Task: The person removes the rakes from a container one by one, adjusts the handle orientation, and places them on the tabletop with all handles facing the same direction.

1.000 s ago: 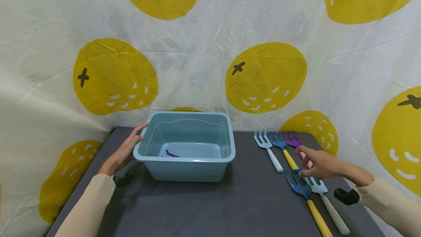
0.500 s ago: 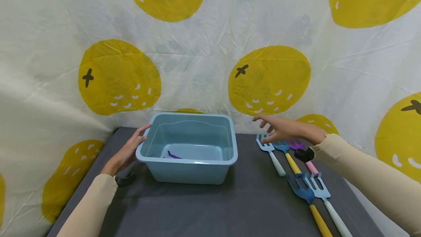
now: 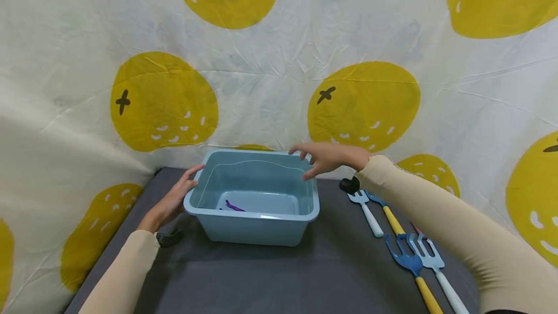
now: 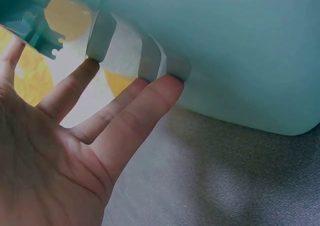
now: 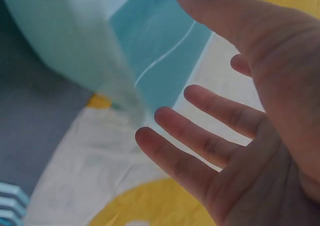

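Observation:
A light blue plastic basin (image 3: 253,230) stands near the back of the dark cloth. My left hand (image 3: 174,197) is at its left end; in the left wrist view the extended fingertips (image 4: 170,83) touch its side. Over the back right corner of the basin hovers my right hand (image 3: 324,156), fingers spread and holding nothing. The right wrist view has these fingers (image 5: 200,138) close to the basin wall (image 5: 165,51), without a clear sign of contact. Inside the basin lies a thin purple piece (image 3: 234,206), mostly hidden by the front wall.
Several hand forks lie on the right: a white one (image 3: 370,219), a blue one with a yellow handle (image 3: 394,222), another blue and yellow one (image 3: 410,261) and a pale one (image 3: 429,258). My right sleeve covers part of them. A fruit-print curtain (image 3: 261,105) hangs behind.
My right hand has moved left from above the forks to the right end of the basin. The left hand stays at the basin's left rim. The whole view has shifted slightly.

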Motion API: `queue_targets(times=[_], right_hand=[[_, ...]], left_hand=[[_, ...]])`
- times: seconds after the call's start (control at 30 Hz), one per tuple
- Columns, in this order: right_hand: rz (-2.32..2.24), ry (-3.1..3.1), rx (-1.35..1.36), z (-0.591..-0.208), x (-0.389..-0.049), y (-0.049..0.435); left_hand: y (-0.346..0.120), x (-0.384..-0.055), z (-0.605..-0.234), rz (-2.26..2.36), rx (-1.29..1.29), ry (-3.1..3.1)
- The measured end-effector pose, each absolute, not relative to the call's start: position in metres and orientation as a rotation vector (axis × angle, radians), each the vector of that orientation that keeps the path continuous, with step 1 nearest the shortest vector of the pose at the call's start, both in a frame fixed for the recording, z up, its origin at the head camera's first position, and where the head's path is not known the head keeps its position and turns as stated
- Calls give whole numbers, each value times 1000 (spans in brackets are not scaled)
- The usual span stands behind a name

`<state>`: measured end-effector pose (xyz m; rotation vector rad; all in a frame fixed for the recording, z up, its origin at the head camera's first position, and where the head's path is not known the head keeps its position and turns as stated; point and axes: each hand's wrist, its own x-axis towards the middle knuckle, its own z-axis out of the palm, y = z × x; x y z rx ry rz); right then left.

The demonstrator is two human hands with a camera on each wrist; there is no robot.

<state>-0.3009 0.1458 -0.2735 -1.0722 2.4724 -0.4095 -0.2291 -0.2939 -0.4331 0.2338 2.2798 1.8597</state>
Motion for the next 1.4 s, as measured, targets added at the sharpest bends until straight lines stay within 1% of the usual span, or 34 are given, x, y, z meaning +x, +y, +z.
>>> queue_targets(times=[0.4,0.73,1.0,1.2,1.4], right_hand=[[-279,2368,-1176,-298,-317,71],[-170,2310,-1198,-328,-317,23],[-117,2228,-1186,-365,-325,0],[-140,2157,-1078,-392,-326,-7],[-91,2098,-952,-406,-327,-10]], left_hand=[[-295,-230,-435,1864,223,2267],[-294,-231,-438,1859,220,2270],[-295,-233,-437,1852,218,2289],[-294,-233,-435,1856,204,2279],[-295,-234,-436,1857,193,2275]])
